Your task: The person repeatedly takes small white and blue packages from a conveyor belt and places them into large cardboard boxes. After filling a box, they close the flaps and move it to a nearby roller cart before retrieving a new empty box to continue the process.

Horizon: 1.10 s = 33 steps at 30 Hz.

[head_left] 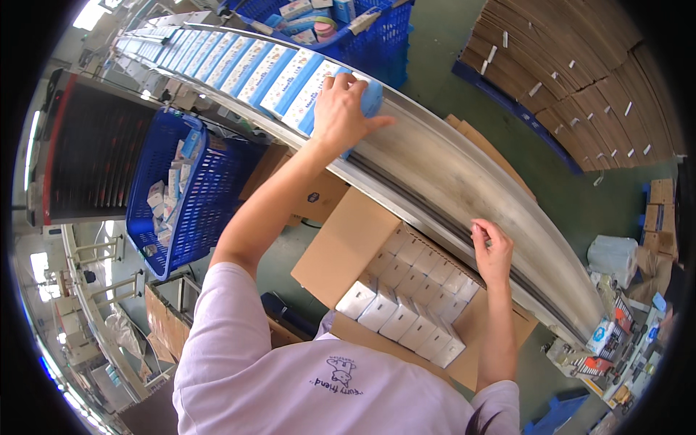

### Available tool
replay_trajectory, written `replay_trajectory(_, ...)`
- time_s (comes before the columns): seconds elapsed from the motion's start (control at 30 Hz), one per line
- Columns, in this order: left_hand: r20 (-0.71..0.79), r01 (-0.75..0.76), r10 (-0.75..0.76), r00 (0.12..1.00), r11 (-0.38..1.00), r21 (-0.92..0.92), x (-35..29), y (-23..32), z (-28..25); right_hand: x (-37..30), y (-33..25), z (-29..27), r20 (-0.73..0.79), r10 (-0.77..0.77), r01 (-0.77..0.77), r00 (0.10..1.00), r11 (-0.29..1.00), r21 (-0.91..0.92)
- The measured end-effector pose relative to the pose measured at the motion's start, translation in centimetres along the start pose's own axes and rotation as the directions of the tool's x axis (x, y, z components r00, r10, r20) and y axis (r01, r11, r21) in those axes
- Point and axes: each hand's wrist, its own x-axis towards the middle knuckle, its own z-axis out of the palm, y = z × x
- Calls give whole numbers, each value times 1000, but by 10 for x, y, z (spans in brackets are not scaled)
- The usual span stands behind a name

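Note:
A row of white-and-blue tissue packs (246, 69) lies side by side along the conveyor (464, 170). My left hand (341, 112) rests on the pack at the near end of that row, its fingers over the top and the thumb stretched out to the side. It has not closed round the pack. My right hand (494, 250) hovers by the conveyor's near edge, fingers loosely bent and apart, with nothing in them. In front of my body stands an open carton (341, 246) with rows of white packs (399, 319) inside; the nearest row sits higher than the others.
Left of me, a blue basket (196, 210) holds loose packs. Beyond the conveyor, another blue basket (391, 43) holds packs and a pink roll. Stacked flat cardboard (573, 80) fills the far right on a blue pallet. A cluttered bench (616, 348) stands past the conveyor's right end.

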Motion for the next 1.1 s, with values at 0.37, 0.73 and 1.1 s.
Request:
replay_trajectory(0.37, 75, 16, 10, 997, 941, -338, -38, 124, -7, 11, -12, -4, -12, 95, -69, 995, 800, 596)
replay_trajectory(0.73, 422, 553, 390, 818, -332, -764, -92, 188, -39, -61, -127, -70, -130, 18, 81, 991, 695, 714)
replay_trajectory(1.1, 219, 286, 248, 944, -276, -918, -109, 191, -58, -83, -168, -78, -501, -244, 353, 831, 926, 134)
